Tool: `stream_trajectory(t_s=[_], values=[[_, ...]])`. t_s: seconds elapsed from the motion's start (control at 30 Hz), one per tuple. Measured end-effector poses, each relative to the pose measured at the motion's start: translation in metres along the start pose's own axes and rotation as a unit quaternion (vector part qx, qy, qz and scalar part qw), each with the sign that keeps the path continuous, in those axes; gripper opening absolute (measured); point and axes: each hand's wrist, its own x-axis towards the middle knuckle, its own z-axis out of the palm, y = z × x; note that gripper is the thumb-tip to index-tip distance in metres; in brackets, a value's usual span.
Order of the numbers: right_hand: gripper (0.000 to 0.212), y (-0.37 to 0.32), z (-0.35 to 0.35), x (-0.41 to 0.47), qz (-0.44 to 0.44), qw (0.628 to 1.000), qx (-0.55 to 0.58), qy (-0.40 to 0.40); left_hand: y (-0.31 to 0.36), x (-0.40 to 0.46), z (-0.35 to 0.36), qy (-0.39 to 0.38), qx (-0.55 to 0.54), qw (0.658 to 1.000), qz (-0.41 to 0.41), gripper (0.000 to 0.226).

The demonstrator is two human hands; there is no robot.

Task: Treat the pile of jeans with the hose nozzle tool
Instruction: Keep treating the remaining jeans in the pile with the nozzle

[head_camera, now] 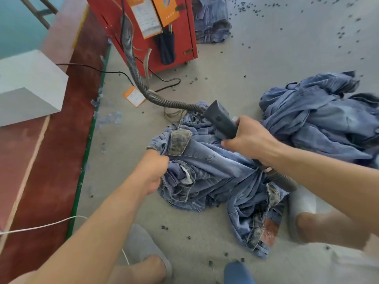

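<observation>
Blue denim: the pile of jeans (207,173) lies on the grey floor (266,58) at centre, and I see my left hand (152,171) at its 9 o'clock edge, fingers curled into a fold of the cloth. My right hand (249,138), at the pile's 1 o'clock, grips the dark hose nozzle tool (220,119), whose ribbed hose (133,64) runs toward 11 o'clock to a red machine (143,27); a second denim heap (320,117) lies at 3 o'clock.
</observation>
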Motion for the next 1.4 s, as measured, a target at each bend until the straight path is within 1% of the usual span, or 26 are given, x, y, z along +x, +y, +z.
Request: stream_trajectory(t_s=[0.07,0.17,0.27,0.37,0.43,0.5,0.53,0.6,0.63,0.7,0.73,0.8,0.83,0.87,0.9,0.97,1.0,1.1,1.2,1.3,1.4], values=[[0.047,0.002,0.006,-0.001,-0.015,0.999,-0.051,-0.002,0.0,0.002,0.0,-0.022,-0.113,0.991,-0.065,0.03],[0.06,0.004,0.015,0.0,-0.051,0.994,-0.102,0.0,0.005,-0.006,0.006,-0.095,-0.209,0.966,-0.117,0.036],[0.065,0.002,0.022,0.001,-0.065,0.994,-0.084,0.024,0.012,-0.009,0.009,-0.166,-0.245,0.949,-0.114,0.042],[0.055,-0.005,0.023,0.004,-0.086,0.992,-0.048,0.073,0.021,-0.011,0.01,-0.185,-0.263,0.943,-0.089,0.045],[0.048,-0.011,0.018,0.007,-0.097,0.991,-0.029,0.083,0.023,-0.01,0.009,-0.2,-0.254,0.943,-0.076,0.044],[0.045,-0.017,0.004,0.013,-0.098,0.992,-0.017,0.08,0.025,-0.009,0.006,-0.219,-0.193,0.955,-0.041,0.046],[0.044,-0.02,-0.007,0.017,-0.094,0.993,-0.007,0.075,0.026,-0.009,0.003,-0.224,-0.143,0.964,-0.019,0.056],[0.039,-0.026,-0.03,0.024,-0.093,0.995,0.0,0.047,0.024,-0.005,-0.007,-0.221,-0.036,0.975,0.019,0.087],[0.035,-0.029,-0.038,0.026,-0.099,0.995,-0.013,0.025,0.023,-0.001,-0.01,-0.216,0.011,0.975,0.04,0.091],[0.03,-0.032,-0.045,0.026,-0.115,0.992,-0.042,-0.019,0.022,0.001,-0.013,-0.218,0.075,0.97,0.073,0.083],[0.03,-0.033,-0.045,0.025,-0.12,0.991,-0.046,-0.033,0.022,0.002,-0.013,-0.214,0.076,0.97,0.085,0.077],[0.029,-0.033,-0.043,0.026,-0.123,0.991,-0.037,-0.034,0.023,0.002,-0.013,-0.213,0.053,0.966,0.14,0.055],[0.029,-0.033,-0.043,0.027,-0.122,0.992,-0.029,-0.025,0.024,0.001,-0.013,-0.228,0.038,0.957,0.175,0.044],[0.03,-0.032,-0.043,0.029,-0.12,0.992,-0.023,-0.015,0.024,-0.002,-0.012,-0.251,0.003,0.947,0.2,0.039],[0.031,-0.032,-0.043,0.031,-0.12,0.993,-0.022,-0.005,0.022,-0.003,-0.01,-0.272,-0.052,0.941,0.196,0.039],[0.034,-0.031,-0.04,0.033,-0.128,0.991,-0.03,0.003,0.019,-0.009,-0.003,-0.304,-0.165,0.928,0.138,0.045],[0.036,-0.031,-0.038,0.034,-0.135,0.99,-0.038,0.003,0.018,-0.012,0.0,-0.315,-0.197,0.922,0.113,0.047],[0.04,-0.03,-0.036,0.033,-0.159,0.985,-0.071,0.001,0.015,-0.019,0.003,-0.318,-0.231,0.918,0.055,0.048],[0.041,-0.024,-0.052,0.026,-0.193,0.975,-0.109,0.022,0.018,-0.021,0.001,-0.306,-0.252,0.918,0.009,0.045],[0.037,-0.015,-0.081,0.009,-0.252,0.959,-0.133,0.014,0.018,-0.017,-0.001,-0.3,-0.273,0.914,0.001,0.043],[0.032,-0.009,-0.1,-0.012,-0.278,0.943,-0.179,-0.039,0.017,-0.015,-0.002,-0.307,-0.268,0.913,0.006,0.046]])
